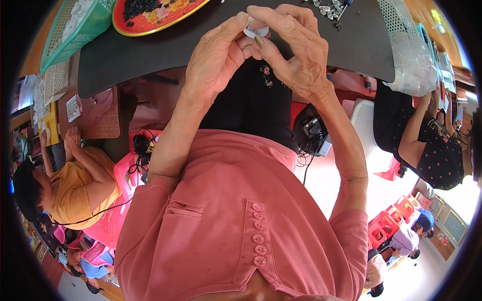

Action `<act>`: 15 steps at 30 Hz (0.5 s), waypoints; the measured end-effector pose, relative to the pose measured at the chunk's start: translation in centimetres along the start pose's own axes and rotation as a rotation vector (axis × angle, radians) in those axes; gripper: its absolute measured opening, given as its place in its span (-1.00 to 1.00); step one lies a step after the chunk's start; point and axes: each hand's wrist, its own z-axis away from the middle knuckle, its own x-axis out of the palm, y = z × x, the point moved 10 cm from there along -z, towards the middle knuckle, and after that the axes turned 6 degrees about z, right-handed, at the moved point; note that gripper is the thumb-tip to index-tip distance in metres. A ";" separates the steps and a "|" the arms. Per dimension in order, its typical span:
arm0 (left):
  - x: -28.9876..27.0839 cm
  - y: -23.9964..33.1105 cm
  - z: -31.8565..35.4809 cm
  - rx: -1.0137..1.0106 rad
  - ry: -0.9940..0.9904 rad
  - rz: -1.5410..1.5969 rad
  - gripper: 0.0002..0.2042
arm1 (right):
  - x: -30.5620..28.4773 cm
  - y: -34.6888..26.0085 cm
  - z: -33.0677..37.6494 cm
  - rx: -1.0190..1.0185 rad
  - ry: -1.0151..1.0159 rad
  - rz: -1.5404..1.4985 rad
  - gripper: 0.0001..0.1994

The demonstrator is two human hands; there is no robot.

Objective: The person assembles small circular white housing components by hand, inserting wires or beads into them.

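Above the near edge of a dark table (150, 62), both hands meet around a small, clear, whitish round plastic piece (256, 31). My left hand (213, 62) pinches its left side, with the thumb on top and the fingertips curled beneath. On the other side, my right hand (301, 52) grips it between thumb and index finger. Fingers cover part of the piece, so its full shape is hidden. Farther left lies a red floral tray (168, 27) with a gold rim, holding a heap of small black parts (140, 7).
A green mesh basket (90, 32) of white pieces stands at the far left. Small clear parts (329, 9) lie loose at the far right, near a clear plastic bag (411, 70). People sit on both sides, including one in a yellow top (83, 185).
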 end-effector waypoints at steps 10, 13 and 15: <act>0.6 -0.3 0.6 0.043 -0.024 -0.121 -0.74 | -0.3 -2.9 -1.8 -0.107 -0.128 0.283 -0.62; 0.9 -0.3 0.3 0.027 -0.108 -0.166 -0.71 | -0.6 -1.1 -1.4 0.030 -0.122 0.132 -0.62; 0.9 -0.3 0.4 0.014 -0.086 -0.171 -0.70 | -0.8 1.0 -0.6 0.242 -0.074 -0.165 -0.65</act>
